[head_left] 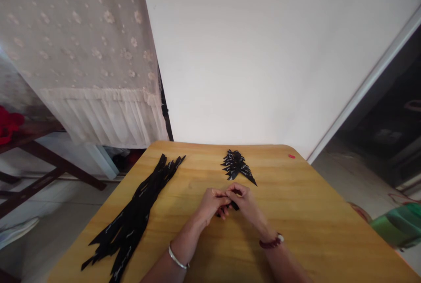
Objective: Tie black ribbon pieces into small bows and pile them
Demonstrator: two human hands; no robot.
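Note:
Over the middle of the wooden table, my left hand [213,204] and my right hand [242,199] meet, fingertips pinched together. Between them is a black ribbon [234,205], mostly covered by my fingers; a dark end shows under the right hand and another bit below the left. Just beyond my hands lies a small pile of black ribbon bows [235,164] with white lettering and pointed ends. To the left, a long bundle of black ribbon strips [141,206] with white print stretches along the table.
A small red piece [291,156] lies near the table's far right corner. The wooden table [296,221] stands against a white wall [230,55]. A lace curtain [98,55] hangs at left above a dark wooden stool [49,151]. Something green [399,226] is on the right.

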